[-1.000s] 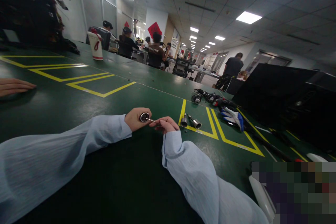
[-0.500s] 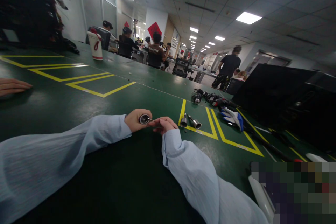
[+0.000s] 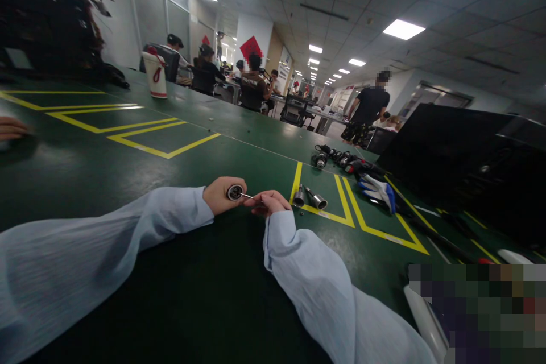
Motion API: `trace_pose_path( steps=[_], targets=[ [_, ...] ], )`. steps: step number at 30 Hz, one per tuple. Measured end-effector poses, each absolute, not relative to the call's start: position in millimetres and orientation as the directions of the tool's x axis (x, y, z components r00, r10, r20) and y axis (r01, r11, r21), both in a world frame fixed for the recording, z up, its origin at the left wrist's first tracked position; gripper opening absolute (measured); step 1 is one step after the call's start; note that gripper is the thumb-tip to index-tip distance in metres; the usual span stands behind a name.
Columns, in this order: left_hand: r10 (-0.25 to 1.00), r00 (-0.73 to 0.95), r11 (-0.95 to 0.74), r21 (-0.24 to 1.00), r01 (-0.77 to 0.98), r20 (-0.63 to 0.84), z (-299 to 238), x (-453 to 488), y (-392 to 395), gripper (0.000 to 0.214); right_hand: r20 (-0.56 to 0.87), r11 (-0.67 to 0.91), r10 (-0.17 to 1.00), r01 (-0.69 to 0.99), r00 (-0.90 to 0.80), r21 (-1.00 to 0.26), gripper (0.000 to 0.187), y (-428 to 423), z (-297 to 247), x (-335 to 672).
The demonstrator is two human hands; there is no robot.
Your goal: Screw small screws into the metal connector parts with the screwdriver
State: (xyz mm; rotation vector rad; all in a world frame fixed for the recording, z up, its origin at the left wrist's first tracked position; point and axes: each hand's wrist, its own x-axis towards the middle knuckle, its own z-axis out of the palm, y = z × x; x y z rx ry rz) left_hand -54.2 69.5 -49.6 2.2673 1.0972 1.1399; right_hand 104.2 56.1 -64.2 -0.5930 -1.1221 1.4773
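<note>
My left hand (image 3: 216,195) is wrapped round a round metal part (image 3: 235,192), whose open, ringed end faces me. Between the fingers of my right hand (image 3: 273,202) is a thin metal rod (image 3: 248,196); its tip reaches into the open end of the round part. The rod's other end is hidden by my fingers. Just right of my right hand, two silver metal sleeves, one upright (image 3: 298,198) and one lying tilted (image 3: 318,200), sit by the yellow tape. A tiny dark piece (image 3: 301,214) lies near them.
Dark metal fittings (image 3: 321,159) and a blue-white glove (image 3: 379,192) lie to the right. A white cup (image 3: 154,74) stands at the back left. Another person's hand (image 3: 12,128) rests at the left edge. Yellow tape (image 3: 170,154) marks the green table. People sit and stand beyond.
My right hand has shifted slightly and the rod shows more clearly at the part's opening. The other person's hand at left has drawn back leftward. A standing person in the background has turned.
</note>
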Motion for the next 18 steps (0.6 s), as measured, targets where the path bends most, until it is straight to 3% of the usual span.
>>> trace_pose_path(
  steps=[6, 9, 13, 18],
  targets=[
    [0.777, 0.353, -0.620, 0.534, 0.575, 0.521, -49, -56, 71, 0.015, 0.443, 0.430, 0.893, -0.133, -0.083, -0.893, 0.016, 44, -61, 99],
    [0.759, 0.349, -0.629, 0.481, 0.611, 0.549, -49, -56, 69, 0.015, 0.503, 0.505, 0.860, -0.005, -0.086, -0.863, 0.021, 42, -64, 96],
    [0.785, 0.300, -0.607, 0.581, 0.542, 0.542, -48, -55, 70, 0.015, 0.578, 0.583, 0.811, 0.064, -0.089, -0.810, 0.019, 42, -68, 95],
    [0.820, 0.246, -0.572, 0.712, 0.408, 0.517, -46, -54, 72, 0.019, 0.757, 0.763, 0.646, 0.051, -0.099, -0.645, 0.015, 42, -70, 91]
  ],
)
